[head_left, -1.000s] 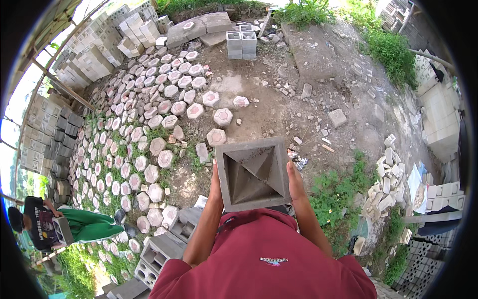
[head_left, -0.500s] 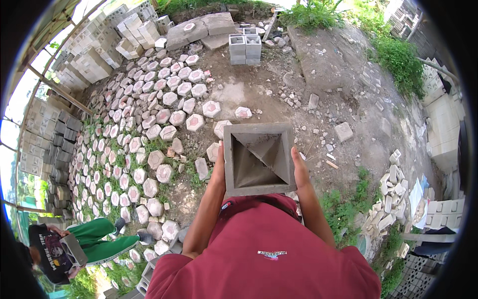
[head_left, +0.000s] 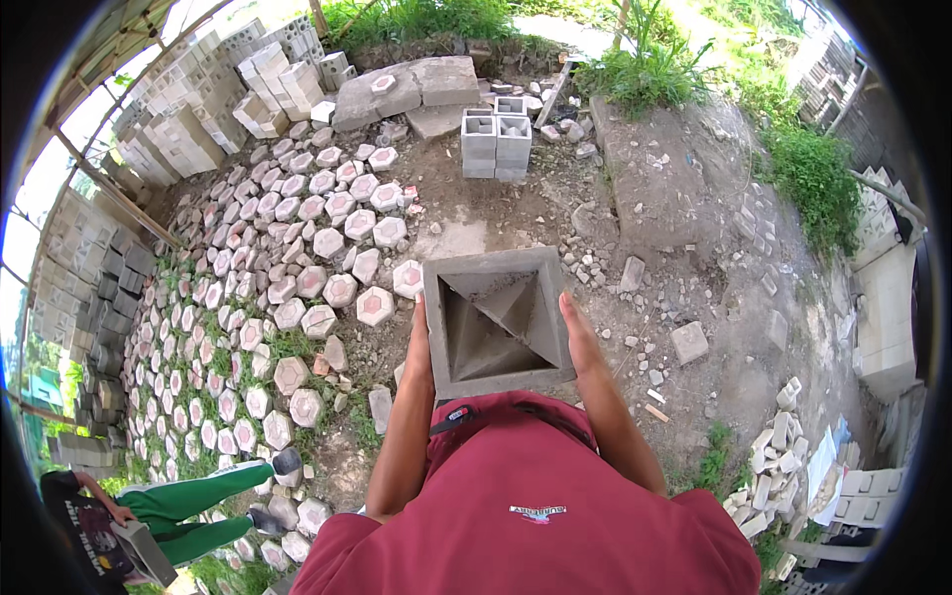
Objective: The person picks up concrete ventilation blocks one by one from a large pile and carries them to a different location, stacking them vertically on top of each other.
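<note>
A square grey concrete block (head_left: 496, 260), with slanting triangular faces sunk inside its frame, is held up in front of my torso. My left hand (head_left: 421, 342) presses along its left side, and my right hand (head_left: 580, 342) along its right side. Both palms grip the block between them; the fingers beneath it are partly hidden. Beyond it on the ground stands a small stack of grey hollow blocks (head_left: 496, 149).
Hexagonal pavers (head_left: 340, 291) cover the ground to the left. A person (head_left: 109, 526) in green trousers carries a grey block at lower left. Block stacks (head_left: 183, 139) line the far left. Broken blocks (head_left: 773, 456) lie heaped at right, and rubble (head_left: 689, 342) is scattered ahead.
The view has shifted, bringing the hollow-block stack nearer. The block in my hands sits slightly further left and tilts a little. The person at lower left has moved a step.
</note>
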{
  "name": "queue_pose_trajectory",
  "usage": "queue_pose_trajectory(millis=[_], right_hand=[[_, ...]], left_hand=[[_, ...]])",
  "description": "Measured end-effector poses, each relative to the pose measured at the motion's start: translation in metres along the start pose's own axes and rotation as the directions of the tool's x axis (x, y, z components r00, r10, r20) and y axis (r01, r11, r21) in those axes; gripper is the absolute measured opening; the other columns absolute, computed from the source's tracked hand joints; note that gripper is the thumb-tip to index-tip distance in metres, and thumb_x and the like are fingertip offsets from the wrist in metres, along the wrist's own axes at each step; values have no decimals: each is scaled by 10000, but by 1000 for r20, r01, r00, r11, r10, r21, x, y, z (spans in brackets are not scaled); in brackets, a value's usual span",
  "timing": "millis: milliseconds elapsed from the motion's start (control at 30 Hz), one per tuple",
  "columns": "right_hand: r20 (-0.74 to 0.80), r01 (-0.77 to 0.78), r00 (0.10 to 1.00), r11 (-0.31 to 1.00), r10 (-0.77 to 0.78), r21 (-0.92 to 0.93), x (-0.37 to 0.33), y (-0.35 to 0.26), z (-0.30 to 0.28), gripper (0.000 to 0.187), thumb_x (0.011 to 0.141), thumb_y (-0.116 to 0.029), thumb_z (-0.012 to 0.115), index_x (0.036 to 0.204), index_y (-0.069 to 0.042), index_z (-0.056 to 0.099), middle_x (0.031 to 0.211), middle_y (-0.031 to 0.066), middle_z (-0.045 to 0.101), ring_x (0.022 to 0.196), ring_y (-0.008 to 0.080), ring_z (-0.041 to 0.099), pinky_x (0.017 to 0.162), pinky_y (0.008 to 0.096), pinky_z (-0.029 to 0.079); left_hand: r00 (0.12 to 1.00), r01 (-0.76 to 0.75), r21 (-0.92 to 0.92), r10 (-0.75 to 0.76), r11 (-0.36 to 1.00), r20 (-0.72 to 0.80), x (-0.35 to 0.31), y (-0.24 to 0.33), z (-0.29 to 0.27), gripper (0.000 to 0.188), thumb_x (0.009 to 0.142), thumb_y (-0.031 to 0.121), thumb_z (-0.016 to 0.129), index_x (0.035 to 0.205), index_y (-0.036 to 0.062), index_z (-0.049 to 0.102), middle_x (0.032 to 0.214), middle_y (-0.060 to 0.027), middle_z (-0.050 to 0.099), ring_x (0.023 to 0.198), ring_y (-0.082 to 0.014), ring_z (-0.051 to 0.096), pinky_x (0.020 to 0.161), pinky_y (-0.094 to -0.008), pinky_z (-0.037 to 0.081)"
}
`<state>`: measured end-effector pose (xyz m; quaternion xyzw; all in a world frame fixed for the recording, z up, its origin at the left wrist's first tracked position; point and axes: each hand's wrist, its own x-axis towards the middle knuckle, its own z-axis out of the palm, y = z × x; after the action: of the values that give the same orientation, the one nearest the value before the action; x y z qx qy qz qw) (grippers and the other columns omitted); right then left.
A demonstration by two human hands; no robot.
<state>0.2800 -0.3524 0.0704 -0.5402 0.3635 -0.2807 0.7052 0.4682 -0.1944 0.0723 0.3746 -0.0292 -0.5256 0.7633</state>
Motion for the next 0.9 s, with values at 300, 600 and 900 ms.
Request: queue_pose_trajectory(millis=[300,600,900], right_hand=[[12,-43,999,999,43,14,196,-11,27,760,943,-482,516,1424,69,309,1490,180,327,1397,231,276,1141,322,193],[38,-49,998,995,46,87,429,-35,65,760,938,-497,514,1417,64,332,1487,160,347,1390,226,296,1136,310,199],[69,-162,984,986,165,-48,626,-66,108,765,935,-478,533,1419,73,319,1480,162,352,1386,207,296,1131,297,206]], left_hand=[[999,33,11,-33,999,-5,192,57,-8,733,955,615,304,1436,64,354,1397,-171,447,1221,-320,503,1019,-443,435],[999,45,84,-46,995,9,405,159,11,758,950,636,291,1411,41,380,1353,-161,488,1194,-291,528,1002,-402,449],[982,-36,97,54,995,-183,563,231,4,696,945,582,407,1386,45,415,1313,-156,522,1162,-281,547,992,-419,445]])
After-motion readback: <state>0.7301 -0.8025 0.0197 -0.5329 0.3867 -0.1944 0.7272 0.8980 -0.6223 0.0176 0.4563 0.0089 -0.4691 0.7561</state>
